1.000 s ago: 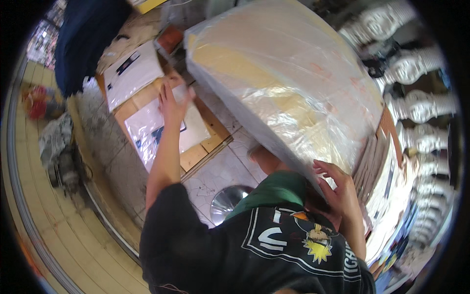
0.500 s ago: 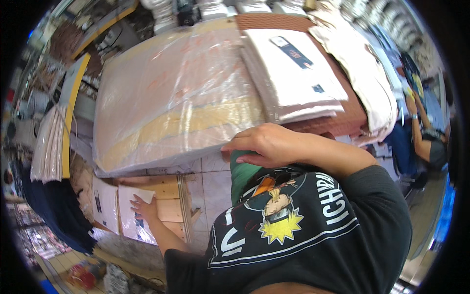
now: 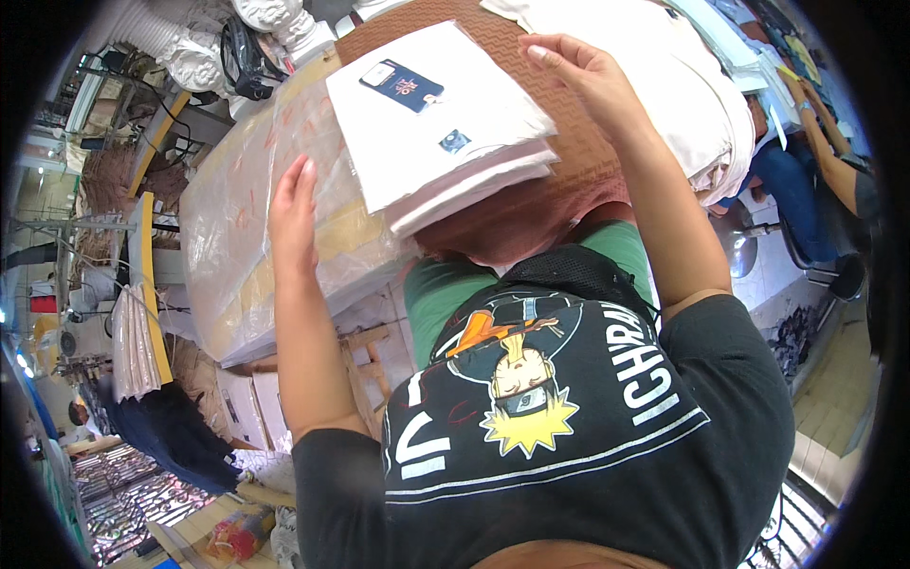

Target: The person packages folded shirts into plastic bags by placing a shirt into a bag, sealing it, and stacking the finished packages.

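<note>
A stack of folded white garments (image 3: pixel 431 114) in clear bags lies in front of me, a dark blue tag (image 3: pixel 403 85) on its top piece. It rests partly on a brown textured cover (image 3: pixel 559 171). My left hand (image 3: pixel 296 218) is raised left of the stack, fingers stretched out and nothing in them. Behind it spreads a pinkish-tan surface wrapped in clear plastic (image 3: pixel 223 218). My right hand (image 3: pixel 592 81) hovers beyond the stack's right side with bent fingers, the thumb apart from them, and holds nothing. Loose white cloth (image 3: pixel 682 104) lies just to its right.
At the lower left stand more bagged white garments (image 3: pixel 248 408), near dark cloth (image 3: pixel 166 427). Bagged pale pieces (image 3: pixel 136 341) hang by a yellow-edged board (image 3: pixel 150 266). White ornate columns (image 3: pixel 180 57) and a black bag (image 3: pixel 248 62) are at the back. A co-worker's arm (image 3: pixel 825 152) shows far right.
My left hand has come up from the bagged garments at the lower left. My right hand has moved away from my lap to the far right of the stack. The view has turned.
</note>
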{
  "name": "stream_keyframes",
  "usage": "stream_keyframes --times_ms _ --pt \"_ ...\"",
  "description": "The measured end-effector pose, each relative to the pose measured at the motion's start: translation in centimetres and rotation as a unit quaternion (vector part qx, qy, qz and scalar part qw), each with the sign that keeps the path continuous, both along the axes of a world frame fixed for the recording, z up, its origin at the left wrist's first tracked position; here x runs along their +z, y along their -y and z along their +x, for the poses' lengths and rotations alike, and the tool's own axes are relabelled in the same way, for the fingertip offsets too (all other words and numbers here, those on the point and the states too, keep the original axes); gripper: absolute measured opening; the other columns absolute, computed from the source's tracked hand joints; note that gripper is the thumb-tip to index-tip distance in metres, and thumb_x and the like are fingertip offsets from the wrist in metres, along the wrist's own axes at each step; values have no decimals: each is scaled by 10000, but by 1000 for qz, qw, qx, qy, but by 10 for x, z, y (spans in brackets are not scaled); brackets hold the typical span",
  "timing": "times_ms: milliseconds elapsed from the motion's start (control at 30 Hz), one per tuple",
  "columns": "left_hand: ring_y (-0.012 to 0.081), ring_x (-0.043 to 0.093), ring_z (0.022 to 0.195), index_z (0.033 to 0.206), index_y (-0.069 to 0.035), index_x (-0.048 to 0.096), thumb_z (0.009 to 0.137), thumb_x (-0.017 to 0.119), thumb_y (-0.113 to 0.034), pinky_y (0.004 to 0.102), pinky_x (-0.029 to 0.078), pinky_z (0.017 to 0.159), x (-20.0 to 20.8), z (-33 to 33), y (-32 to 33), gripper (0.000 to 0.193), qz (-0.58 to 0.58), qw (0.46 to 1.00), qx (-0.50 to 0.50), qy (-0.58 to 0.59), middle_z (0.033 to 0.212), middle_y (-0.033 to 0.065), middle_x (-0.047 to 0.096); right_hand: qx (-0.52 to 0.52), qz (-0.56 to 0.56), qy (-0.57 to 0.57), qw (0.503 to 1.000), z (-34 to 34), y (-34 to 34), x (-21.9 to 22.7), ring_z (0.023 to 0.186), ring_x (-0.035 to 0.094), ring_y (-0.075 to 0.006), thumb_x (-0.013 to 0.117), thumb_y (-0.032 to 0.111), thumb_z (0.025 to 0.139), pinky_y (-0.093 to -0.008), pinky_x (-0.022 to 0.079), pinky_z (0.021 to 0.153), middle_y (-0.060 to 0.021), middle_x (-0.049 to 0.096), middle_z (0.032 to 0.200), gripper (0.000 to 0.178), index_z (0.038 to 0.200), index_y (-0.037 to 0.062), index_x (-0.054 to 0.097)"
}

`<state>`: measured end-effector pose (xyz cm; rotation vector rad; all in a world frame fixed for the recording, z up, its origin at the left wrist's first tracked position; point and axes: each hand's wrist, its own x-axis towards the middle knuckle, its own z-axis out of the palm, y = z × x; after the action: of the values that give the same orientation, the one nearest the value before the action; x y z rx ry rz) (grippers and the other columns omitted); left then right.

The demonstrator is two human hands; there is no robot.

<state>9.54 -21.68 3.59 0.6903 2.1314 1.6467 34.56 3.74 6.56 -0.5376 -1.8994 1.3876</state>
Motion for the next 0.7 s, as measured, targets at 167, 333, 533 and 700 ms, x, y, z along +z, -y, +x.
stream_keyframes --times_ms 167,333,533,700 --pt "122 529 1030 1310 -53 428 832 627 -449 273 381 840 -7 4 -50 652 -91 994 18 54 1136 35 587 -43 -65 120 990 -4 -17 -52 879 639 -191 627 329 837 -294 494 799 -161 669 971 436 1112 -10 622" --pt "181 553 992 1337 29 370 837 642 -369 331 417 869 -11 16 -51 695 -87 992 14 92 1124 123 577 -5 -72 135 988 -6 -13 -51 919 642 -247 629 312 825 -331 487 821 -201 657 1001 448 1125 -20 612" --pt "209 574 1033 1319 15 402 906 520 -417 334 466 823 -8 8 -66 610 -80 989 19 121 1161 139 579 2 -103 89 991 -20 -32 -67 1024 590 -210 618 291 856 -292 455 877 -177 607 1129 510 1249 -17 511" --pt "249 551 1110 1305 17 420 930 440 -473 384 457 923 -7 5 -92 617 -18 953 -57 297 1233 170 544 76 -294 -6 953 -39 -31 -77 1159 505 -199 524 258 922 -270 410 949 -181 505 1281 571 1384 -12 326"
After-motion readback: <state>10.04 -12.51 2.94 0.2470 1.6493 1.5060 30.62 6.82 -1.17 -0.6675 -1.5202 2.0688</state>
